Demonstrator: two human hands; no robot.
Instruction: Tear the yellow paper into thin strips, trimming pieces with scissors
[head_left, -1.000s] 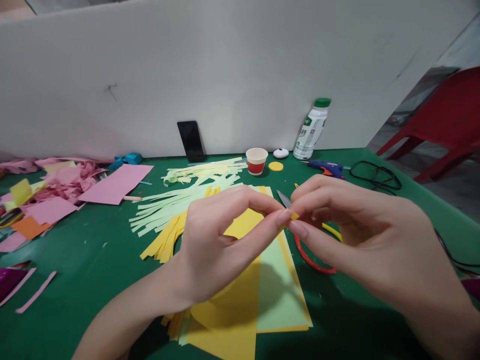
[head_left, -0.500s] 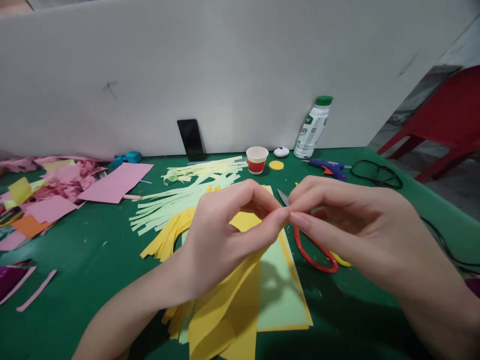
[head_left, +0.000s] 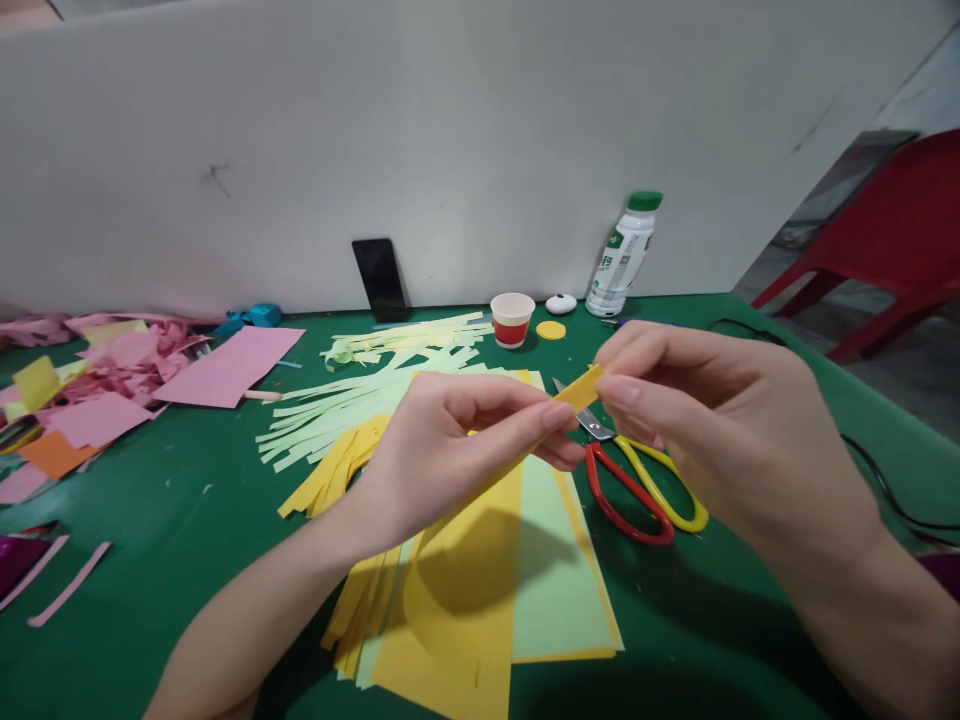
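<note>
Between my two hands a yellow paper strip is stretched, tilted up to the right. My left hand pinches it between thumb and fingers, while my right hand pinches its right end. Below them lie a yellow paper sheet and pale green paper. Red-and-yellow-handled scissors rest on the table under my right hand, blades partly behind the strip and fingers. Yellow cut strips lie to the left of my left hand.
Pale green fringed paper spreads behind my left hand. Along the white wall stand a phone, a paper cup and a bottle. Pink paper scraps pile up at the left. A black cable runs at the right.
My hands have moved apart, the right one up and rightward, and a length of yellow strip now shows between them. More of the scissors is visible; the glue gun is now mostly hidden.
</note>
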